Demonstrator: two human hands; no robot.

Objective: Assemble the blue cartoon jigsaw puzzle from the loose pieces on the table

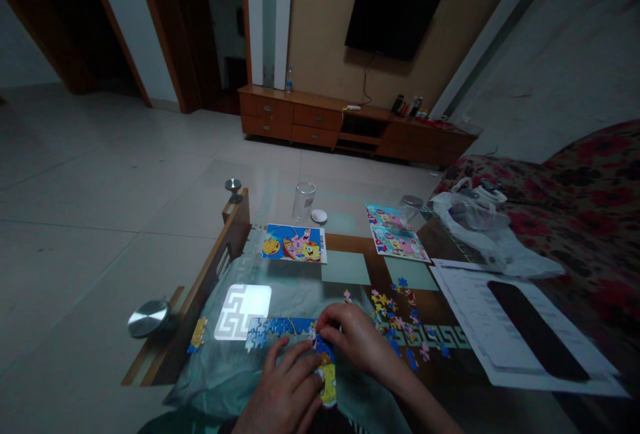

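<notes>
Left hand (283, 381) and right hand (353, 341) curl into narrow grips on the blue-and-yellow cardboard jigsaw (280, 331), atop the glass-topped wooden desk (235, 221); whether either holds a loose piece cannot be told.

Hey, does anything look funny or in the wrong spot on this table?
Yes, one yellow and blue puzzle piece lies all alone near the table's wooden frame. It looks odd because it's far from the loose pieces and the part-built puzzle.

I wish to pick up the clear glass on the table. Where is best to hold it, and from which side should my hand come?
Hold the glass tumbler around the middle of its wall, coming from the left: it stands upright with nearly straight sides, and a white disc sits close on its right.
</notes>
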